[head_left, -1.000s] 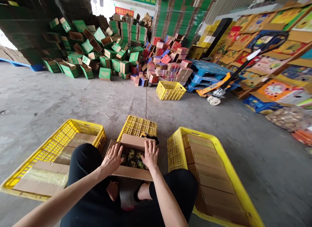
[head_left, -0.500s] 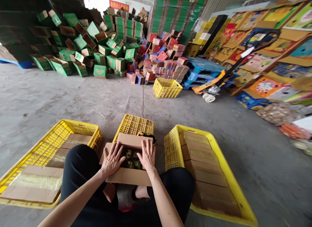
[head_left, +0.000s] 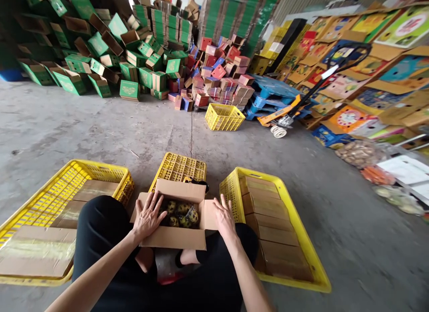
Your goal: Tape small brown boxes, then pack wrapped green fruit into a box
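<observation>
An opened cardboard box (head_left: 172,237) sits in front of me with its flaps folded outward. Inside lie several round, dark-speckled yellow-green items (head_left: 182,209), some in clear wrapping; their kind is hard to make out. My left hand (head_left: 147,216) rests on the left flap with fingers spread, its fingertips by the opening. Over on the right, my right hand (head_left: 224,216) touches the right flap (head_left: 210,215), fingers stretched out. Behind the box, a black and yellow object (head_left: 197,182), partly hidden, lies on an upturned yellow crate (head_left: 181,166).
A yellow crate (head_left: 125,180) with cardboard boxes stands at my left, another yellow crate (head_left: 284,182) with closed boxes at my right. Farther off are a yellow basket (head_left: 225,117), an orange pallet jack (head_left: 279,115), blue pallets (head_left: 271,90) and piled green boxes (head_left: 129,89).
My right hand has moved right, from over the box's opening to the right flap, which now lies folded outward. The left hand stays on the left flap. The view has shifted slightly.
</observation>
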{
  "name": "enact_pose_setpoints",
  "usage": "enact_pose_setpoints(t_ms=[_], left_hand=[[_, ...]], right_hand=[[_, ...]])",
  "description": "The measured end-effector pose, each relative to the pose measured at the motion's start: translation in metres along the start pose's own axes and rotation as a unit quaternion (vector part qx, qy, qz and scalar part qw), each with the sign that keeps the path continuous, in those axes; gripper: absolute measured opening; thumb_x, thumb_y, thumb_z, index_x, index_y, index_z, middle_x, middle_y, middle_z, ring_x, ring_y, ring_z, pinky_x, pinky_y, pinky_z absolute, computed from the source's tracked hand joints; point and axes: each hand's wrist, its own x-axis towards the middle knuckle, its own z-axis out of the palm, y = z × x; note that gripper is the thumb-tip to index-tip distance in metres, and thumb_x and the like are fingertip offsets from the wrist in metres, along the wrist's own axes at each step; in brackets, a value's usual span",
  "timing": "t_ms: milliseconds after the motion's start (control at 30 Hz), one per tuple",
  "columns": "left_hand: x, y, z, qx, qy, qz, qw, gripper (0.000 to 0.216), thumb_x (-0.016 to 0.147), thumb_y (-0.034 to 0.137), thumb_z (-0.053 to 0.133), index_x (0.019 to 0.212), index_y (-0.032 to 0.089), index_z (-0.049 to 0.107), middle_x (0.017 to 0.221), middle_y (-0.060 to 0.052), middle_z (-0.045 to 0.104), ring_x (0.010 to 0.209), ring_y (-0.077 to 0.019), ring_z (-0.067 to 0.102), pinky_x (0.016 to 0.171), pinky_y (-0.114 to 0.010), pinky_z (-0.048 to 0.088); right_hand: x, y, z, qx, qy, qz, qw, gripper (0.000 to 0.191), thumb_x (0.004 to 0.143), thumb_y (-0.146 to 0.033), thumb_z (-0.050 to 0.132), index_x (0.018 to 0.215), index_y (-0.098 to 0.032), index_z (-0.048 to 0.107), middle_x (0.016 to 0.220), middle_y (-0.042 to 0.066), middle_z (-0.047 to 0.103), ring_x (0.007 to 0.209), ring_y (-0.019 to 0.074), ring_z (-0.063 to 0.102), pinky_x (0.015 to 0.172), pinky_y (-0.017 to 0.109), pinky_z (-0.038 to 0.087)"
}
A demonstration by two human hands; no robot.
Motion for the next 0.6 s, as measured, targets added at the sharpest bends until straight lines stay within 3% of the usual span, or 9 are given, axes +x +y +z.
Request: enact_pose_setpoints(t_ms=[100,167,267,333,467,600], left_hand=[[0.0,-0.001,0.0,-0.001,-0.005,-0.003,1.0,0.063,0.107,0.047,0.041,0.165,0.022,0.034,0.172,-0.016,0.027,0.16,-0.0405,0.021,0.118,-0.083,0.012],[0.001,-0.002,0.0,-0.002,-0.008,-0.006,1.0,0.063,0.107,0.047,0.042,0.165,0.022,0.035,0.172,-0.015,0.028,0.16,-0.0399,0.021,0.119,-0.081,0.013],[0.001,-0.003,0.001,0.003,-0.011,-0.011,1.0,0.062,0.108,0.046,0.04,0.165,0.022,0.035,0.172,-0.014,0.028,0.16,-0.0385,0.022,0.12,-0.08,0.013],[0.001,-0.003,0.003,0.008,-0.014,-0.011,1.0,0.063,0.108,0.045,0.038,0.165,0.021,0.033,0.172,-0.014,0.028,0.16,-0.0377,0.023,0.12,-0.08,0.013],[0.001,-0.004,0.004,0.006,-0.015,-0.015,1.0,0.064,0.108,0.045,0.037,0.167,0.021,0.03,0.172,-0.014,0.029,0.16,-0.0367,0.022,0.12,-0.078,0.014],[0.002,-0.005,0.001,-0.01,-0.014,-0.02,1.0,0.063,0.108,0.045,0.037,0.166,0.022,0.031,0.172,-0.014,0.03,0.159,-0.0373,0.024,0.12,-0.077,0.018]], right_hand=[[-0.008,-0.006,0.022,-0.014,-0.022,0.016,1.0,0.054,0.097,-0.008,0.04,0.145,-0.011,0.063,0.155,0.016,0.057,0.158,0.0313,0.032,0.129,0.054,0.022],[-0.009,-0.026,0.044,-0.018,-0.023,0.076,0.997,0.054,0.102,-0.022,0.045,0.152,-0.006,0.054,0.161,0.023,0.048,0.156,0.0368,0.034,0.126,0.054,0.028],[-0.008,-0.058,0.076,0.002,0.005,0.144,0.99,0.082,0.102,-0.054,0.05,0.164,-0.004,0.028,0.167,0.031,0.031,0.156,0.0472,0.028,0.122,0.06,0.03],[-0.006,-0.071,0.091,0.036,0.027,0.174,0.984,0.091,0.102,-0.06,0.047,0.166,-0.004,0.016,0.167,0.033,0.028,0.155,0.0489,0.028,0.121,0.061,0.03],[-0.001,-0.072,0.102,0.125,0.058,0.175,0.975,0.081,0.107,-0.05,0.034,0.168,-0.01,0.0,0.169,0.024,0.032,0.154,0.0393,0.035,0.122,0.052,0.035],[0.003,-0.07,0.1,0.179,0.075,0.17,0.966,0.07,0.108,-0.034,0.023,0.169,-0.011,-0.003,0.169,0.018,0.035,0.153,0.028,0.04,0.121,0.041,0.039]])
